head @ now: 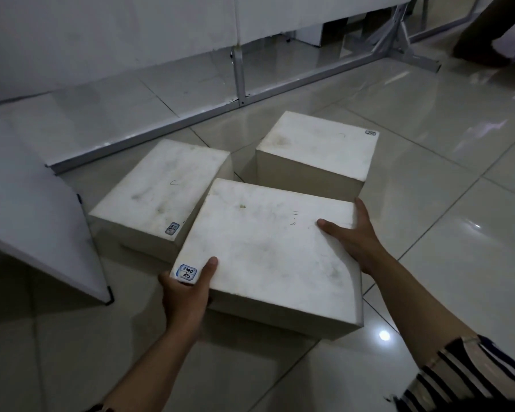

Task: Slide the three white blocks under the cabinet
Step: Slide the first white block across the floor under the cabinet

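Note:
Three white blocks lie on the tiled floor. The nearest block is the largest in view and carries a blue-edged label at its near left corner. My left hand grips that corner, thumb on top. My right hand holds the block's right edge, thumb resting on the top face. Behind it to the left lies the second block, and behind to the right the third block. Beyond them the white cabinet stands on a metal frame, with a gap above the floor.
A white panel leans in at the left, its corner near my left hand. The metal frame's base rail runs along the floor just behind the blocks. Another person's leg is at the top right. Glossy tiles stretch to the right.

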